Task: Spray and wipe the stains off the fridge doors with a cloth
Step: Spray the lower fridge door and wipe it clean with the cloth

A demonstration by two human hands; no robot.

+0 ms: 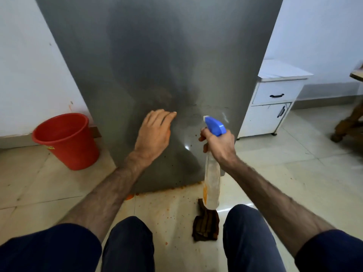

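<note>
The single head view looks forward and steeply down from a person crouched close to a grey fridge door (157, 55), which fills 12 o'clock. Their knees (127, 244) sit at 6 o'clock, a red bucket (66, 140) at 9 o'clock, a white cabinet (275, 101) at 2 o'clock. Wide-angle bending tilts the walls outward.

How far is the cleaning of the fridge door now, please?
Done: no wiped area can be told apart. In hand: the right hand grips the spray bottle, nozzle toward the fridge door; the left hand rests open on the door. Left: specks remain low on the door, orange spots cover the floor, and the cloth lies unused on the floor.
</note>
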